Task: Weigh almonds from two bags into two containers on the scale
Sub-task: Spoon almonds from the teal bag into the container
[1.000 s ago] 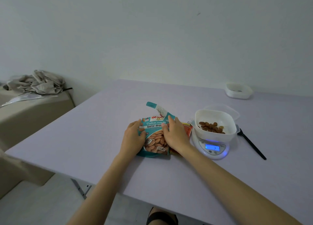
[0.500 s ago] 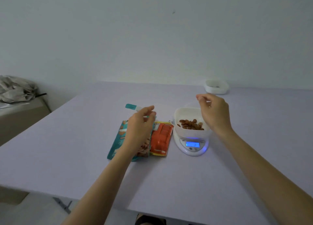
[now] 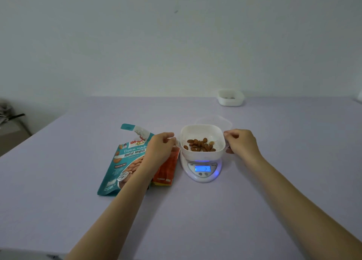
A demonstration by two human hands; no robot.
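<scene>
- left grip (image 3: 160, 148): fingers curled, nothing in them; sits just left of the container (image 3: 202, 156), small gap visible, so no contact from what I can see
- right grip (image 3: 242, 142): fingers curled at the container's right rim; touching or just short of it, cannot tell, so cannot call it a hold
- change: a second ago both were pressing on the teal bag (image 3: 125, 161); half a second ago the left was over the bags and the right above the container; now they flank the container on either side
- reading: the teal bag is let go, so filling this container looks done; likely next step is lifting it off the scale (image 3: 202, 177) to swap in the other one; a judgement, not seen
- almonds (image 3: 199, 145): loose brown heap, thin layer over the container floor, well below the rim; container is white, squarish, upright, centred on the scale
- display (image 3: 202, 168) lit blue; digits too blurred to trust
- teal bag flat on the bench (image 3: 195, 220), torn top flap curling up; orange bag (image 3: 166, 169) beside it, part hidden under the left forearm
- clear lid (image 3: 225, 122) just behind the scale; second container (image 3: 231, 102) at the far bench edge, well apart, contents unclear
</scene>
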